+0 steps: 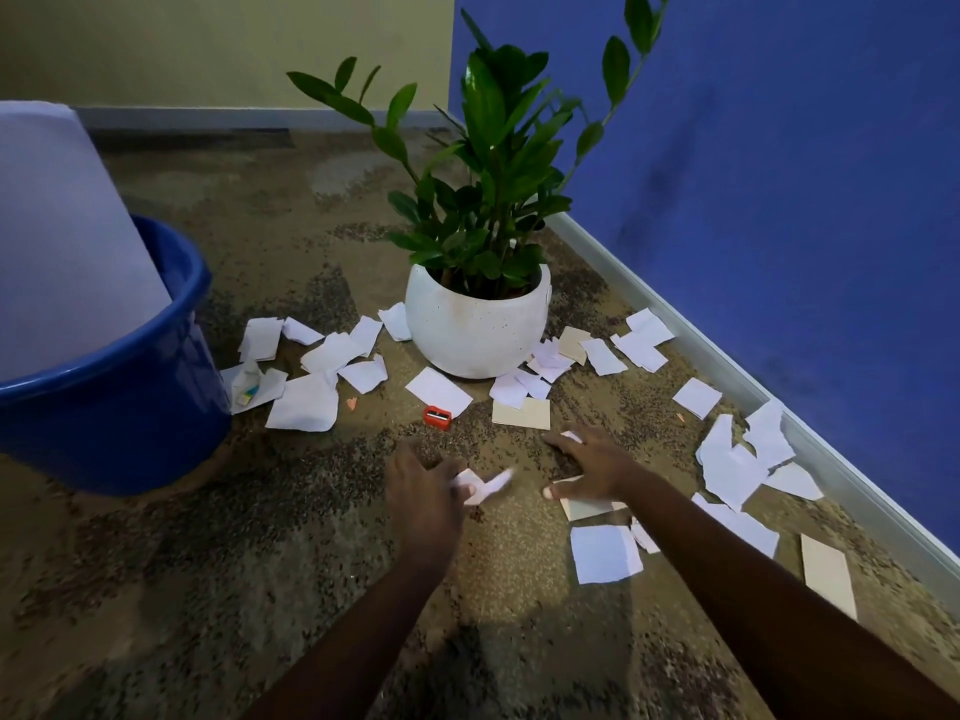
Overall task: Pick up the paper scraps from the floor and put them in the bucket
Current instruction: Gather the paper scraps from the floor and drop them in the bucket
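Note:
Several white and beige paper scraps lie on the speckled floor, among them a large white one (pixel 306 402) near the blue bucket (pixel 119 407) at the left. My left hand (pixel 423 485) is low over the floor, its fingers closed on a crumpled white scrap (pixel 483 485). To its right my right hand (pixel 592 467) is spread flat, fingers apart, pressing on a beige scrap (pixel 584 506), with a small white bit (pixel 571 436) at its fingertips. A white scrap (pixel 605 553) lies just below that wrist.
A white pot with a green plant (pixel 475 330) stands in the middle, scraps all round it. A red pencil sharpener (pixel 436 417) lies in front of the pot. A blue wall with a white skirting board (pixel 727 371) runs along the right. A large white sheet (pixel 67 236) leans inside the bucket.

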The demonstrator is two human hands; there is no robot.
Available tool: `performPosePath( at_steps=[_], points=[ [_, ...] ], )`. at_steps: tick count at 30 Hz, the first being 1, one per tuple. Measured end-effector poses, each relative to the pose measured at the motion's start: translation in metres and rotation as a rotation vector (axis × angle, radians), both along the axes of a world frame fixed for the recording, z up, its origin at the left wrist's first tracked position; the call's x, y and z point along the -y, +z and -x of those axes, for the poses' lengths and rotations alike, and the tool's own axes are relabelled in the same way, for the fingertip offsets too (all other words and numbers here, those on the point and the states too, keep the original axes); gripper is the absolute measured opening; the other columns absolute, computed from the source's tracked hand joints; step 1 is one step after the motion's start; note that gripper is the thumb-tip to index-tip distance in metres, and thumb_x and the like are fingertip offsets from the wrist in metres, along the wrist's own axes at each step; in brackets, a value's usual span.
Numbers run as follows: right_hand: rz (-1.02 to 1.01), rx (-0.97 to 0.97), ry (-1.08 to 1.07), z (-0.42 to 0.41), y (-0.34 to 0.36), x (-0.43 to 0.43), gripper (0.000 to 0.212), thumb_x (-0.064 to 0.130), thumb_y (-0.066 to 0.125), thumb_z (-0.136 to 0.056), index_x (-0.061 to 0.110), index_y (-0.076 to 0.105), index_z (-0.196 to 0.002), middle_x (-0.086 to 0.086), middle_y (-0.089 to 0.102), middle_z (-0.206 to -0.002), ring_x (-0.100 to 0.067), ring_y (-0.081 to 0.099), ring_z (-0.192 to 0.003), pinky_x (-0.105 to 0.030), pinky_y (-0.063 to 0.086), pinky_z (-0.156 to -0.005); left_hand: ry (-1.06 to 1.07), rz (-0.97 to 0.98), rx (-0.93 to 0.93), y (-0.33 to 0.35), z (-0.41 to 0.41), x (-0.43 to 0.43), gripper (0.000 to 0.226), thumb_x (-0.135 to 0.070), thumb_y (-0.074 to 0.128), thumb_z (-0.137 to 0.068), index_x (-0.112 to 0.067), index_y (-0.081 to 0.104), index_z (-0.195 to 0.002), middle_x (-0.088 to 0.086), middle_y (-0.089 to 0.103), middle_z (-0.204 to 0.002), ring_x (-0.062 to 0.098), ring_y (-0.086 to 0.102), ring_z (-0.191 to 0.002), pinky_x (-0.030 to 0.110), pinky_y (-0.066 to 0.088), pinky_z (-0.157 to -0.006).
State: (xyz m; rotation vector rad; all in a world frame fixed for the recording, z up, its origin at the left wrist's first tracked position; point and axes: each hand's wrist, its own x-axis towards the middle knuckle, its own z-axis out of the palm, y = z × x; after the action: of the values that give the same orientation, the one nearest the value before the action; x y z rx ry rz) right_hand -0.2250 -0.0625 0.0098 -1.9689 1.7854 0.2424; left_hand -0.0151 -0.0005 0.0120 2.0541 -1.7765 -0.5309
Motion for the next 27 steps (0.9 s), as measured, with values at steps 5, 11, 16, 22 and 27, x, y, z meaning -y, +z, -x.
performPosePath(
  at_steps=[5, 11, 16, 22, 27],
  points=[
    [0.093, 0.018, -0.01, 0.01, -0.008, -0.017, 0.068, 0.056, 0.063, -0.076, 0.032, 0.04, -0.135, -0.001, 0.026, -0.151, -0.028, 0.03, -0.137, -0.044, 0.037, -0.108, -0.055, -0.066, -0.174, -0.003, -0.002, -0.003, 0.03, -0.024, 0.054, -0.094, -0.007, 0.063, -0.116, 0.013, 0.063, -0.122, 0.022, 0.059, -0.108, 0.031, 0.048, -0.085],
    [-0.021, -0.054, -0.035, 0.024, -0.006, -0.045, 0.078, 0.061, 0.07, -0.066, 0.028, 0.04, -0.13, -0.01, 0.022, -0.153, -0.035, 0.018, -0.142, -0.05, 0.028, -0.114, -0.068, -0.114, -0.273, 0.0, 0.013, -0.008, 0.031, -0.021, 0.051, -0.095, -0.003, 0.059, -0.119, 0.015, 0.066, -0.121, 0.025, 0.063, -0.109, 0.026, 0.047, -0.085],
    [-0.073, 0.007, -0.123, 0.023, -0.003, -0.072, 0.09, 0.06, 0.077, -0.06, 0.026, 0.035, -0.132, -0.006, 0.021, -0.149, -0.032, 0.02, -0.139, -0.046, 0.028, -0.114, -0.127, -0.159, -0.334, -0.002, 0.026, -0.014, 0.028, -0.02, 0.048, -0.096, -0.002, 0.06, -0.113, 0.013, 0.064, -0.117, 0.025, 0.06, -0.107, 0.029, 0.046, -0.087],
    [-0.141, -0.171, -0.114, 0.017, -0.008, -0.101, 0.11, 0.057, 0.077, -0.06, 0.026, 0.014, -0.145, -0.005, 0.003, -0.157, -0.035, 0.006, -0.144, -0.049, 0.02, -0.118, -0.128, -0.236, -0.336, -0.005, 0.029, -0.02, 0.028, -0.021, 0.051, -0.094, 0.0, 0.062, -0.107, 0.012, 0.067, -0.111, 0.023, 0.063, -0.1, 0.021, 0.037, -0.071],
    [-0.056, -0.01, -0.166, 0.019, -0.004, -0.11, 0.05, 0.039, 0.081, -0.063, 0.027, 0.051, -0.102, -0.005, 0.031, -0.144, -0.029, 0.023, -0.135, -0.041, 0.024, -0.112, -0.106, -0.254, -0.376, -0.005, 0.025, -0.022, 0.022, -0.018, 0.052, -0.094, -0.001, 0.064, -0.101, 0.015, 0.066, -0.103, 0.026, 0.064, -0.101, 0.02, 0.035, -0.07]
  ],
)
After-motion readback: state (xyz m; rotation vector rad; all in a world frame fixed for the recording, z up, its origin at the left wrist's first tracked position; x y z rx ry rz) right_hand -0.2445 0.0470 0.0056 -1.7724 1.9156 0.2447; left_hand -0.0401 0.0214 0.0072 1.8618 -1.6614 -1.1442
